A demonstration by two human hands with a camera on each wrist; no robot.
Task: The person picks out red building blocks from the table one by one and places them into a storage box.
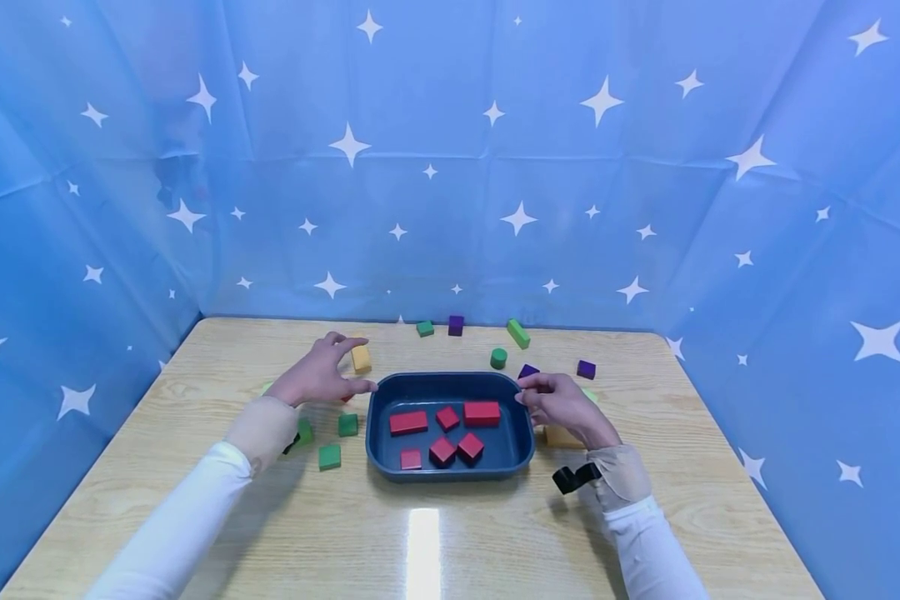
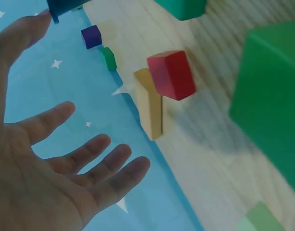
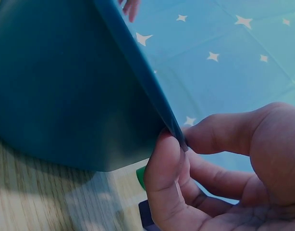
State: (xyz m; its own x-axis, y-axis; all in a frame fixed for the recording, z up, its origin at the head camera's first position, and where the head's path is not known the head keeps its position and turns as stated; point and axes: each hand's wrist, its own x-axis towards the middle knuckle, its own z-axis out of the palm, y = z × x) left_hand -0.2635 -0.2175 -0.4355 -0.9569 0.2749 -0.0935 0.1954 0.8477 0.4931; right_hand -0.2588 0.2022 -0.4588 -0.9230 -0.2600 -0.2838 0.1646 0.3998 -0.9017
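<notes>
A dark blue tray [image 1: 450, 476] holds several red blocks [image 1: 408, 422]. My right hand [image 1: 562, 407] pinches its right rim between thumb and fingers, and the right wrist view shows the tray wall [image 3: 80, 96] in that pinch. At the left end, my left hand [image 1: 322, 372] has its thumb against the rim. Its other fingers [image 2: 121, 156] are spread and hold nothing. Under the left hand lie a red block [image 2: 174, 76] and a yellow block [image 2: 150, 103], with the red one partly hidden in the head view.
Green blocks [image 1: 330, 457] lie left of the tray. Behind it are a green cylinder [image 1: 498, 358], a light green block [image 1: 518, 333] and purple blocks [image 1: 456, 325]. A yellow block [image 1: 562, 438] sits below the right hand. A blue star-patterned cloth [image 1: 450, 208] surrounds the wooden table [image 1: 330, 542].
</notes>
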